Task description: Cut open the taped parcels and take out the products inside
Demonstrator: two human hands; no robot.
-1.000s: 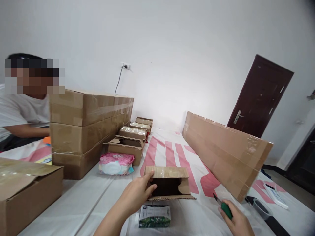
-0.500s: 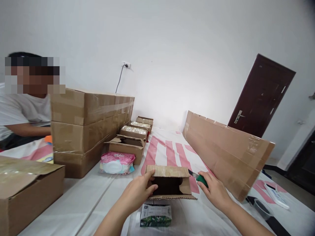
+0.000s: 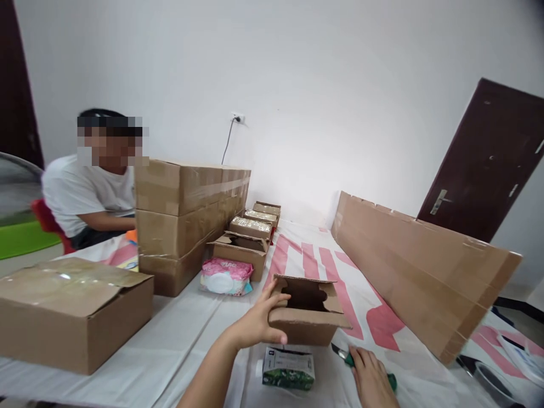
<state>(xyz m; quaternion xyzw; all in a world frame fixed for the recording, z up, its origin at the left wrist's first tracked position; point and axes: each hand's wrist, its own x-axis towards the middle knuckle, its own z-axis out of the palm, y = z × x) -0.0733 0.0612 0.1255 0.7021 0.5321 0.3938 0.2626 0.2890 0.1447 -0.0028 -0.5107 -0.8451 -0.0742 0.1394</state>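
Note:
A small open cardboard box (image 3: 304, 331) stands upright in front of me, its flaps parted and its inside dark. My left hand (image 3: 257, 320) holds its left end, the thumb at the front and the fingers spread over the flap edge. Down on the cloth, my right hand (image 3: 372, 371) covers the green handle of a utility knife (image 3: 349, 358), fingers curved over it; the blade points left, near the box's lower right corner. A small green and white carton (image 3: 289, 368) lies just in front of the box.
A pink wipes pack (image 3: 226, 276) and another open box (image 3: 240, 249) stand beyond my left hand. Stacked taped cartons (image 3: 191, 209) and a larger box (image 3: 85, 311) are left. Right are a long cardboard panel (image 3: 416, 266) and tape roll (image 3: 493, 379). A person (image 3: 91, 192) sits far left.
The box has tipped upright, its opening now facing up. My right hand has brought the knife down from the box's upper flap to the cloth. The view has turned left.

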